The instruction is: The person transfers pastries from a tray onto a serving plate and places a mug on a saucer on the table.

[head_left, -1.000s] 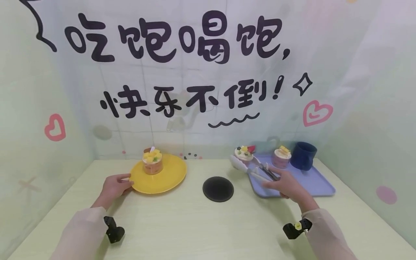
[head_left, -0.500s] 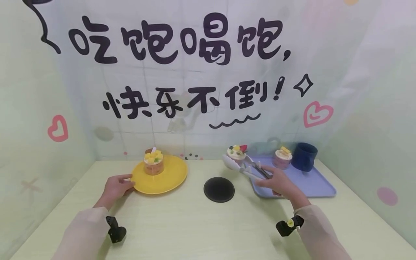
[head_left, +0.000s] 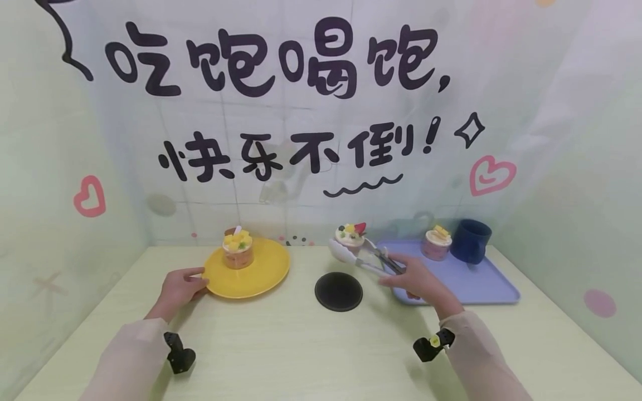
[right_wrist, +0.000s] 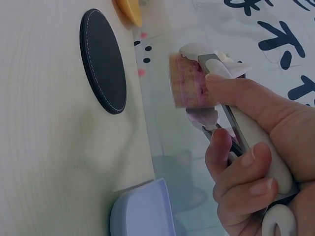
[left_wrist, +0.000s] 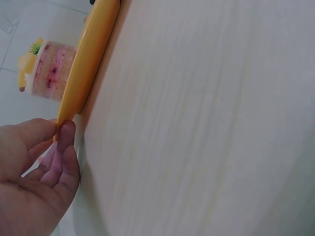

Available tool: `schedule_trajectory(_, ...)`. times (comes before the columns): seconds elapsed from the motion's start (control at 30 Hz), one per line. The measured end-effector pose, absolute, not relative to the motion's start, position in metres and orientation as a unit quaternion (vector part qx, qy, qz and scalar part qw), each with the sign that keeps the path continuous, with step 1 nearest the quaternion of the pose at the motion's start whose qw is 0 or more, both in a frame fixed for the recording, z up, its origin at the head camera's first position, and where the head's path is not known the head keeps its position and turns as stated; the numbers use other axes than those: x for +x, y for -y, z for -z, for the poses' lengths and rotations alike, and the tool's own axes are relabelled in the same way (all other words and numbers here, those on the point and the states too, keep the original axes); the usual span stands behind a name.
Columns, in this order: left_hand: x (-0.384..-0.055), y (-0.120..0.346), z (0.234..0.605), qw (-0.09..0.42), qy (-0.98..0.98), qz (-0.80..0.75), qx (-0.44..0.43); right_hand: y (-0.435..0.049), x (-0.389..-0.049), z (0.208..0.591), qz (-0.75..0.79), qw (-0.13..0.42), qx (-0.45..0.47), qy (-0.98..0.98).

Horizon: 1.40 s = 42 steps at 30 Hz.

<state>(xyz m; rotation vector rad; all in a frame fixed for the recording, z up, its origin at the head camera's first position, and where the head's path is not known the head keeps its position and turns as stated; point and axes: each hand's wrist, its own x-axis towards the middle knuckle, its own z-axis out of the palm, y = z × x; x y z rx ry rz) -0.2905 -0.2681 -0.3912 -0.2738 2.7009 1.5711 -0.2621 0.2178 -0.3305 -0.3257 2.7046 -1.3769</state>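
Observation:
My left hand pinches the near-left rim of a yellow plate between thumb and fingers, as the left wrist view shows up close. A dessert cup topped with yellow fruit cubes stands on that plate. In my right hand I grip white and grey tongs, fingers wrapped round the handles. Their tips squeeze a second dessert cup, pink-layered, with cream, fruit and a red piece on top. This cup hangs above the table, behind a round black coaster.
A lavender tray lies at the right, bearing a third dessert cup and a dark blue mug. A printed backdrop rises behind the table's back edge.
My right hand has moved left with the tongs and the gripped dessert cup, from the tray's left edge to behind the coaster. My left hand stays at the plate's rim.

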Motion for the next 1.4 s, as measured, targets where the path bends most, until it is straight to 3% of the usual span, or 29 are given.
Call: schedule_trajectory(1.4, -0.288, 0.265, 0.387, -0.008, -0.863, -0.500, -0.075, -0.175, -0.271, 0.331, 0.443, 0.061, -0.110, -0.888)
